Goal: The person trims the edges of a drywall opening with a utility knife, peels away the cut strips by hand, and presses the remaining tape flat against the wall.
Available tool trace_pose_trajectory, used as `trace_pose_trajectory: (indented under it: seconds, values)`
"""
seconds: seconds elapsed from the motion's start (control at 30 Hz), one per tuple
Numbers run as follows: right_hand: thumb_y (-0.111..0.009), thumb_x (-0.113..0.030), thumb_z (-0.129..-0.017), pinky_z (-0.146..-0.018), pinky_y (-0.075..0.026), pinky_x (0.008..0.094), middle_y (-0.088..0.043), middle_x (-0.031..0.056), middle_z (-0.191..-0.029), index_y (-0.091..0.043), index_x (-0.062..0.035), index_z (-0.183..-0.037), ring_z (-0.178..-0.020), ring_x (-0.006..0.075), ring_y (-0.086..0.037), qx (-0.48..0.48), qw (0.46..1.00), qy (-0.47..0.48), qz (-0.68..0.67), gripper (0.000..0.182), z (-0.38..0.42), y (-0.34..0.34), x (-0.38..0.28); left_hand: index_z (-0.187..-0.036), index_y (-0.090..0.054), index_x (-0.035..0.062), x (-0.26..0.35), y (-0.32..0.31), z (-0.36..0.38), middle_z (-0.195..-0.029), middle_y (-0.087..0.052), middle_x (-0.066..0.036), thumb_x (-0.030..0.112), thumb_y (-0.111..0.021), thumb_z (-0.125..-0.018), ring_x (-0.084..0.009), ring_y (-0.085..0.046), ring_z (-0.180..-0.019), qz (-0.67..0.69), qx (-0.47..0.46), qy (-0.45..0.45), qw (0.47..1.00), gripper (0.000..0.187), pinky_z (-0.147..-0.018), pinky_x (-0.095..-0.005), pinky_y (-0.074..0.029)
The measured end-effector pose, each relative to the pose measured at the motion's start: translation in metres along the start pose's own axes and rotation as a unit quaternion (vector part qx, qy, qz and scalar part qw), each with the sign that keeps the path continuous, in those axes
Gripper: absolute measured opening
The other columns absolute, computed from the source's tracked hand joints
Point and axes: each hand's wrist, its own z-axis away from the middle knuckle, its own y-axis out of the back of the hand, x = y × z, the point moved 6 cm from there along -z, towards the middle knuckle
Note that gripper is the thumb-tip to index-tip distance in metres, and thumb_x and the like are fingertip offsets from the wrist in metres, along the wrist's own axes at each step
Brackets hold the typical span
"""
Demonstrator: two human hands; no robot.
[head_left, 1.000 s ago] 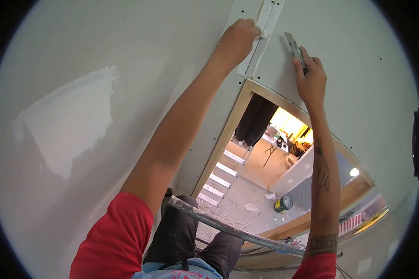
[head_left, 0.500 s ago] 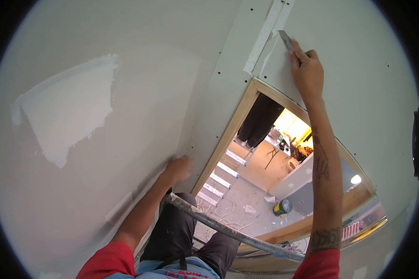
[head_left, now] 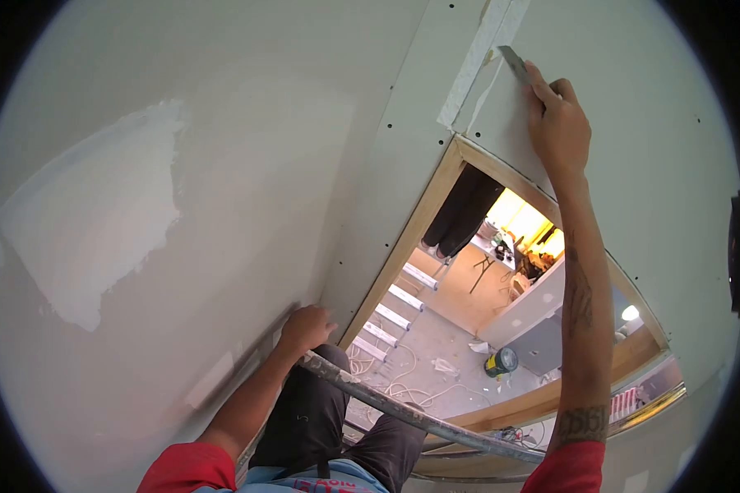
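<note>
My right hand grips a putty knife, its blade against the drywall beside a white taped joint. A thin streak of white compound runs down from near the blade. The joint ends close to the top corner of a wood-framed opening. My left hand is low on the left, by the wall corner and just above a metal rail. Its fingers are bent, and whether they hold anything is hidden.
A large patch of white compound covers part of the left wall. Through the opening appear another person's dark-clothed legs, a ladder, cords, a bucket and a cluttered table. The metal rail crosses before my legs.
The view has shifted slightly. My right hand and the putty knife sit a little higher and further right in view. My left hand is lower, its fingers less blurred.
</note>
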Motion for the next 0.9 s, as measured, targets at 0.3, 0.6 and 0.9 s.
trace_pose_trajectory:
  seconds: [0.3, 0.6, 0.9]
  values:
    - [-0.061, -0.026, -0.098, -0.068, -0.056, 0.0433, -0.065, 0.0044, -0.093, -0.072, -0.0297, -0.127, -0.077, 0.0264, -0.069, -0.039, 0.999, -0.008, -0.007, 0.031, -0.005, -0.011, -0.009, -0.101, -0.072, 0.0021, 0.0, 0.001, 0.007, -0.101, -0.072, -0.02, 0.039, -0.069, -0.092, -0.0368, -0.07, -0.097, -0.031, -0.011, 0.029, 0.999, 0.038, -0.087, -0.0493, -0.055]
    - [-0.062, -0.025, -0.098, -0.064, -0.056, 0.0413, -0.064, 0.0044, -0.091, -0.072, -0.0289, -0.127, -0.074, 0.0264, -0.068, 0.002, 1.0, 0.014, -0.009, 0.031, 0.001, -0.009, -0.014, -0.102, -0.072, 0.0022, -0.005, -0.002, 0.007, -0.101, -0.072, -0.02, 0.038, -0.069, -0.092, -0.0364, -0.07, -0.097, -0.034, -0.015, 0.039, 0.999, 0.037, -0.087, -0.0491, -0.055]
    - [-0.062, -0.025, -0.099, -0.066, -0.057, 0.0414, -0.064, 0.005, -0.092, -0.07, -0.0287, -0.13, -0.074, 0.0259, -0.069, 0.0, 1.0, 0.01, 0.01, 0.032, 0.004, -0.011, -0.019, -0.12, -0.07, 0.0049, -0.007, -0.001, 0.006, -0.111, -0.071, -0.02, 0.04, -0.068, -0.092, -0.0361, -0.068, -0.108, -0.039, -0.055, 0.066, 0.996, 0.045, -0.094, -0.0492, -0.052]
